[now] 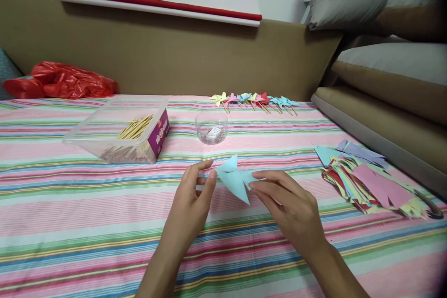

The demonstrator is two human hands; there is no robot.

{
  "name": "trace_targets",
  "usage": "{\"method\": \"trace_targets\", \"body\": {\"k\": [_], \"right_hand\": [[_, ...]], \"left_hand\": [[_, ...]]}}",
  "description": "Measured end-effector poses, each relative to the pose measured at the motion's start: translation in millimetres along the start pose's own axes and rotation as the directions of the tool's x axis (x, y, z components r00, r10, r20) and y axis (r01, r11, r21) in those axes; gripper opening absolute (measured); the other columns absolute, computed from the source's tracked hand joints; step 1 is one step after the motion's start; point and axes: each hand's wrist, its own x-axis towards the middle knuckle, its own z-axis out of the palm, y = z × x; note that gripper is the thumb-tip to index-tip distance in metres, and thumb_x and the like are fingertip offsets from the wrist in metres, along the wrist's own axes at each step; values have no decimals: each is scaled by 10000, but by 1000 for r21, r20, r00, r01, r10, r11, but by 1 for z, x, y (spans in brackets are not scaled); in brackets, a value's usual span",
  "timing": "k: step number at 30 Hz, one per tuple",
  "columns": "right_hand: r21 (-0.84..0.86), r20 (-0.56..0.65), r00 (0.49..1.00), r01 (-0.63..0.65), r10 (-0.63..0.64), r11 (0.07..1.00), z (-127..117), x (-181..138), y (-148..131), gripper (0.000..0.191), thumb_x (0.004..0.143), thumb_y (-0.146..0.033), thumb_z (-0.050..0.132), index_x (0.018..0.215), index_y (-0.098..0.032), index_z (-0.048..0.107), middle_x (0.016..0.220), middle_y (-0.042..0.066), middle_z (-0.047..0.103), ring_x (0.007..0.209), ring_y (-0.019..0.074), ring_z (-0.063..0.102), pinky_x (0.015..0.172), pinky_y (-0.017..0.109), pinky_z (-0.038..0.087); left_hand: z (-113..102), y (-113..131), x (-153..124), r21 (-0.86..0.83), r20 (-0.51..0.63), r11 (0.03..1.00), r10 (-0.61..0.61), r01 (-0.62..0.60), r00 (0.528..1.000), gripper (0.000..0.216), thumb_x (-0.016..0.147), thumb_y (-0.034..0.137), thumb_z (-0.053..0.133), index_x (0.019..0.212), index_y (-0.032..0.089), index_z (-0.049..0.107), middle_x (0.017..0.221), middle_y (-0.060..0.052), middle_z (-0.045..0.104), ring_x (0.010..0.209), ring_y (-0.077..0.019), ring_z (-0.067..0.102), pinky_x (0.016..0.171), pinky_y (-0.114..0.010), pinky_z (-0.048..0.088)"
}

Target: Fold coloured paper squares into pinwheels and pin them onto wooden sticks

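Observation:
A light blue paper piece (234,179), cut and partly folded, is held between both hands just above the striped cloth (70,205). My left hand (190,207) pinches its left edge with thumb and forefinger. My right hand (289,207) pinches its right side with its fingertips. A row of finished paper pinwheels (254,99) on sticks lies at the far edge of the cloth. A small clear round cup (211,127) with small bits inside stands just beyond the paper.
A clear plastic box (120,128) with thin wooden sticks sits at the left. A pile of coloured paper squares (366,181) lies at the right, with a dark ring-shaped object (431,207) beside it. A red plastic bag (63,80) lies far left. Cushions rise at the right.

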Motion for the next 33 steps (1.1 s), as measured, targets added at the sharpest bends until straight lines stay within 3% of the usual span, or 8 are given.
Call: {"method": "trace_targets", "body": {"k": [4, 7, 11, 13, 15, 18, 22, 33], "right_hand": [[-22, -85, 996, 18, -19, 1000, 1, 0, -1, 208, 875, 48, 681, 997, -100, 761, 1032, 128, 727, 945, 169, 714, 820, 253, 594], [-43, -142, 988, 52, -57, 998, 0, 1, -5, 228, 859, 71, 689, 985, -105, 760, 1044, 124, 738, 952, 159, 714, 865, 253, 595], [-60, -189, 977, 89, -99, 994, 0, 3, -11, 243, 846, 77, 704, 983, -117, 756, 1061, 118, 742, 972, 153, 714, 899, 249, 600], [-49, -184, 978, 89, -97, 995, 1, 3, -13, 253, 846, 82, 699, 988, -119, 756, 1068, 118, 741, 974, 150, 715, 890, 241, 606], [-23, -174, 982, 74, -77, 997, 3, 2, -13, 261, 850, 87, 687, 988, -123, 755, 1079, 116, 738, 970, 148, 717, 878, 237, 615], [26, -151, 988, 36, -31, 999, 5, 1, -12, 269, 865, 74, 671, 1011, -138, 750, 1094, 106, 731, 976, 149, 717, 830, 227, 634], [79, -104, 995, 5, 3, 997, 6, 0, -14, 251, 888, 40, 661, 1027, -151, 747, 1087, 90, 725, 989, 147, 716, 782, 202, 638], [110, 21, 1000, -16, 14, 994, 4, 1, -12, 260, 938, -11, 617, 1101, -197, 699, 1127, 79, 704, 1046, 170, 709, 816, 246, 610]], "left_hand": [[2, -1, -1, -148, -13, 988, 29, -31, 999, 371, 994, 479, 523, 1315, 296, 559, 1279, -61, 589, 1056, -210, 663, 863, -366, 580], [8, 0, -4, -315, -40, 947, -79, 62, 996, 370, 954, 470, 602, 1265, 281, 535, 1262, -59, 581, 948, -202, 705, 796, -369, 605], [18, 6, -9, -535, 212, 787, -227, 307, 951, 406, 966, 561, 553, 1115, 189, 618, 1140, -104, 690, 946, -254, 732, 843, -401, 594], [21, 10, -11, -615, 238, 735, -172, 285, 956, 427, 995, 550, 508, 1125, 172, 658, 1171, -121, 713, 1008, -263, 715, 916, -415, 576], [23, 13, -12, -655, 160, 731, -110, 189, 981, 365, 1006, 505, 524, 1118, 191, 672, 1163, -94, 729, 1014, -243, 702, 945, -399, 567], [22, 14, -12, -625, 64, 779, -17, 53, 998, 262, 1014, 439, 553, 1146, 244, 668, 1109, -31, 730, 990, -202, 695, 929, -348, 570], [14, 13, -10, -501, 50, 864, 99, -60, 994, 295, 1006, 412, 585, 1267, 292, 653, 1094, -5, 704, 972, -180, 685, 894, -326, 592], [3, 7, -5, -314, 139, 938, 199, -148, 970, 115, 972, 352, 657, 968, 242, 692, 864, 18, 687, 811, -143, 640, 749, -251, 526]]}}
